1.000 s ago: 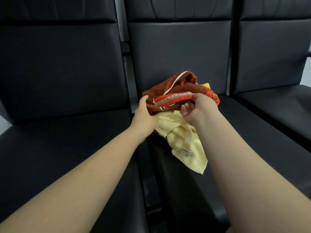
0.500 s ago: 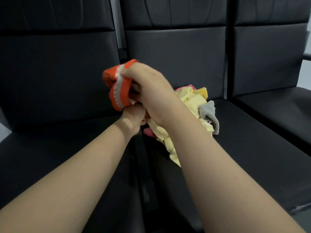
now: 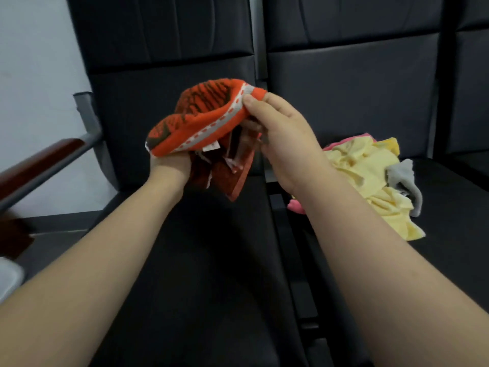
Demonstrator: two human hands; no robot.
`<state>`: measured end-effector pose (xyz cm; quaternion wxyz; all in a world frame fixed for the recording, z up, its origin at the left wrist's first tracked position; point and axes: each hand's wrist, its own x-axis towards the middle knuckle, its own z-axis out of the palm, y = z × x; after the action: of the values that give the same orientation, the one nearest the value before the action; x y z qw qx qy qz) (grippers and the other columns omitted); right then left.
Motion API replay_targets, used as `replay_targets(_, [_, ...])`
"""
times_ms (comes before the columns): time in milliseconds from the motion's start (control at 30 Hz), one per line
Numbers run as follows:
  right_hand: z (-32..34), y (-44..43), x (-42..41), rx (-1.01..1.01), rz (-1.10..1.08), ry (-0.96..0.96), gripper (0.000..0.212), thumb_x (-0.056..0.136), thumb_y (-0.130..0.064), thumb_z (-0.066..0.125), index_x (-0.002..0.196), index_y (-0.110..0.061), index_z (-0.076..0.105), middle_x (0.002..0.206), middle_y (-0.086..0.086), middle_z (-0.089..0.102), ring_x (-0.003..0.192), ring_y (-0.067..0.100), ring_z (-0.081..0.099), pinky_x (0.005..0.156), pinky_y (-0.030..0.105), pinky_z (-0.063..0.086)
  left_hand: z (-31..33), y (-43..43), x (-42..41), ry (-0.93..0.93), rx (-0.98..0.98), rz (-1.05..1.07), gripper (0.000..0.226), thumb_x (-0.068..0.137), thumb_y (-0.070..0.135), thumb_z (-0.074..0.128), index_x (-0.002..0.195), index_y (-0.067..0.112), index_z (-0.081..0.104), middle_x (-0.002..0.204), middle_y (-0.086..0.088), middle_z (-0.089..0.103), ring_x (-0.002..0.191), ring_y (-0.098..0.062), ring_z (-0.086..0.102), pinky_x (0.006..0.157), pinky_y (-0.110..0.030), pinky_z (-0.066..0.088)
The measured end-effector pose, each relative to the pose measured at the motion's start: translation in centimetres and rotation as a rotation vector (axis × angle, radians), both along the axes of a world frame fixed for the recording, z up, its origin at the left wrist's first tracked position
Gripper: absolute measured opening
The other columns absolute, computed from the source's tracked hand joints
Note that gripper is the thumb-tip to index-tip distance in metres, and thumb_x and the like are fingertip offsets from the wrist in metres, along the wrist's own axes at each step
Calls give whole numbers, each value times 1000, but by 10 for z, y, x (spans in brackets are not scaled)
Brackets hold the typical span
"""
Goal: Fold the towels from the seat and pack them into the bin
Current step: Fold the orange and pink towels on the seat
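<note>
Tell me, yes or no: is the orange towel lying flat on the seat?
No: the left hand and right hand hold the orange towel bunched up above the seat.

Four towels: one orange towel [image 3: 201, 120], one pale yellow towel [image 3: 357, 165], one grey towel [image 3: 404, 178], one pink towel [image 3: 296, 206]. Three black seats [image 3: 201, 274] [image 3: 449, 260] [image 3: 473, 165], one wooden armrest [image 3: 39, 160], and two hands, a left hand [image 3: 169, 168] and right hand [image 3: 285, 136]
</note>
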<state>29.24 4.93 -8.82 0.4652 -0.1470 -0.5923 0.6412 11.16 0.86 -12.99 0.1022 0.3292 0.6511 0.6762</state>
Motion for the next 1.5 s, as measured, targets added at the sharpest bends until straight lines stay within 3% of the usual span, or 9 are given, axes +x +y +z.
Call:
replay_targets(200, [-12, 0, -26, 82, -232, -90, 34, 90, -27, 68, 67, -3, 60, 72, 9, 49, 66, 15, 50, 61, 24, 43, 1, -71, -67, 233, -25, 268, 21, 83, 17, 51, 93, 32, 62, 83, 7, 66, 86, -22, 64, 77, -44, 55])
replay_targets(333, [-16, 0, -33, 184, -366, -206, 24, 83, -43, 72, 72, -21, 72, 107, -2, 52, 106, 14, 58, 88, 22, 48, -15, -96, -85, 448, -138, 382, 28, 79, 5, 46, 97, 18, 62, 92, -7, 63, 91, -23, 57, 78, -34, 44])
replay_targets(433, [-18, 0, -24, 203, -270, -218, 36, 93, -27, 66, 89, 9, 62, 83, 8, 56, 75, 13, 55, 66, 21, 45, -20, -103, -98, 550, -279, 392, 18, 85, 4, 47, 93, 7, 63, 89, -13, 60, 87, -26, 54, 74, -36, 40])
replay_targets(567, [-22, 11, -21, 170, -360, -233, 38, 89, -28, 67, 83, 9, 59, 73, 13, 53, 68, 21, 52, 62, 39, 47, -20, -105, -102, 594, -540, 305, 13, 95, 16, 49, 85, 11, 56, 85, -8, 59, 83, -28, 51, 71, -36, 34])
replay_targets(800, [-5, 15, -16, 211, -507, -79, 34, 95, -19, 60, 66, -3, 54, 52, 4, 49, 46, 11, 48, 47, 23, 43, 0, -127, -67, -149, -535, -568, 37, 83, 35, 71, 106, 7, 74, 103, -12, 77, 90, -23, 75, 75, -29, 60])
replay_targets(933, [-1, 16, -23, 233, -382, 91, 12, 95, -13, 59, 93, -3, 66, 81, 10, 67, 75, 17, 67, 76, 33, 58, 1, -130, -65, -222, -473, -744, 30, 74, 32, 83, 100, 17, 79, 101, -6, 77, 86, -16, 74, 70, -24, 58])
replay_targets(1200, [-65, 11, -41, 434, -138, -1177, 65, 84, -38, 74, 141, -20, 49, 133, 3, 56, 114, 17, 59, 87, 22, 44, -75, -110, -109, -374, -730, -111, 11, 97, 13, 61, 107, 11, 66, 88, -6, 69, 76, -15, 62, 64, -27, 50])
replay_targets(1367, [-87, 11, -35, 271, 171, -1692, 41, 87, -33, 73, 110, -3, 59, 97, 17, 68, 83, 30, 72, 73, 45, 62, -85, -117, -119, -52, -1119, -115, 14, 90, 16, 72, 102, 12, 67, 99, -5, 64, 86, -15, 57, 67, -29, 47])
replay_targets(1500, [-105, 1, -30, 3, 347, -1926, 52, 95, -40, 63, 119, 5, 55, 90, 18, 65, 75, 28, 68, 48, 30, 58, -82, -118, -132, 70, -1322, -148, 28, 82, 17, 77, 108, 13, 68, 109, -10, 68, 99, -22, 64, 67, -32, 52])
